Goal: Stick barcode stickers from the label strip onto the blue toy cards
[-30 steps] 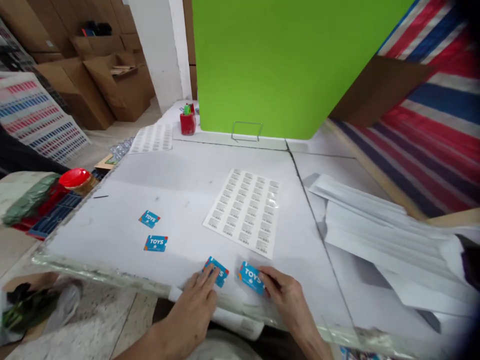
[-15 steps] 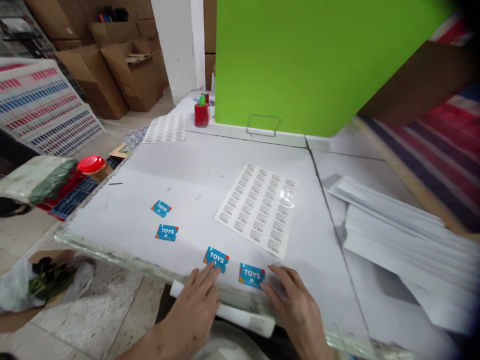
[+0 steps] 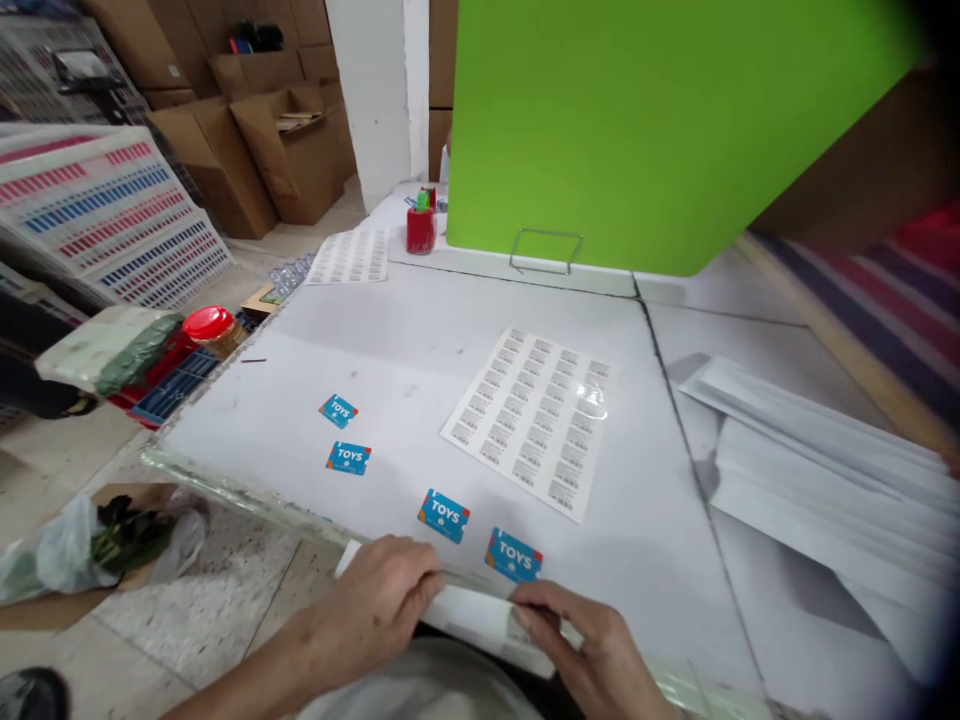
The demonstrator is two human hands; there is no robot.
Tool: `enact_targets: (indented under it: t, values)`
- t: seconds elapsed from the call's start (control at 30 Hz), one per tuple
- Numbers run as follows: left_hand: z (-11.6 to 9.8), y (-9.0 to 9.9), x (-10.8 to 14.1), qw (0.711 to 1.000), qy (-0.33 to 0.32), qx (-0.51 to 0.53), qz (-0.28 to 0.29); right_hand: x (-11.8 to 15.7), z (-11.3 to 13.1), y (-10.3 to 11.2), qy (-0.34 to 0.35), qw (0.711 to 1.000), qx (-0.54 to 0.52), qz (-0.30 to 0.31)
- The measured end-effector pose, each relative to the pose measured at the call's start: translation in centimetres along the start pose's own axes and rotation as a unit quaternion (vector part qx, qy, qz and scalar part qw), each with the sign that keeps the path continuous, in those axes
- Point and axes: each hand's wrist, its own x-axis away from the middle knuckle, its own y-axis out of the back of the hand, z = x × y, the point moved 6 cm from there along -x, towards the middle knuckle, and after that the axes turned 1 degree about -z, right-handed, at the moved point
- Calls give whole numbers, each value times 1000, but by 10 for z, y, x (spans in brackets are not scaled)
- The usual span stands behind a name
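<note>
Along the table's near edge, in front of my body, lies a long white tube-like roll (image 3: 476, 617) with a small printed label near its right end. My left hand (image 3: 386, 592) is closed over its left part, fingers curled down. My right hand (image 3: 585, 640) pinches the right end between thumb and fingers. Just beyond the hands lie two blue TOYS cards, a left card (image 3: 443, 516) and a right card (image 3: 514, 554), neither being touched. Farther left are two similar ones, a lower card (image 3: 349, 458) and an upper card (image 3: 339, 411).
A sheet of barcode labels (image 3: 532, 425) lies mid-table, another label sheet (image 3: 349, 258) at the far left. White envelopes (image 3: 825, 460) are stacked on the right. A green panel (image 3: 637, 130) and red holder (image 3: 421, 230) stand at the back. A red-lidded jar (image 3: 210, 325) is beyond the left edge.
Both hands have left the two near cards and drawn back toward my body onto the white roll. The roll has lifted slightly against the table edge. The camera view has shifted a little.
</note>
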Motion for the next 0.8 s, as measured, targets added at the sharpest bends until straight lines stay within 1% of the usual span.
enact_targets:
  t: [0.07, 0.13, 0.2, 0.3, 0.37, 0.47, 0.57, 0.63, 0.7, 0.8]
  values:
    - [-2, 3, 1, 999, -16, 26, -15, -3, -3, -8, -24, 1000, -17, 6]
    - [-9, 4, 1, 998, -44, 42, -19, -6, -4, -13, -38, 999, -28, 14]
    - [-16, 1, -2, 998, -57, 35, -4, -7, -4, -16, -47, 998, -41, 19]
    - [-24, 0, -10, 998, -50, 8, 22, -7, -1, -15, -48, 997, -60, 11]
    - [-28, 3, -15, 998, -52, 9, 25, -6, 4, -13, -22, 998, -66, -10]
    - [-31, 8, -18, 998, -50, 22, 30, -5, 15, -9, 39, 997, -61, -39]
    - [-31, 9, -19, 999, -44, 13, 25, -4, 25, -6, 92, 993, -33, -71]
    - [-30, 8, -19, 999, -41, 3, 21, -1, 33, -3, 133, 986, 0, -104]
    - [-30, 5, -19, 999, -36, -4, 31, 1, 39, -2, 164, 978, 25, -125]
    - [-29, 3, -19, 998, -28, -12, 46, 5, 42, 0, 185, 972, 19, -141]
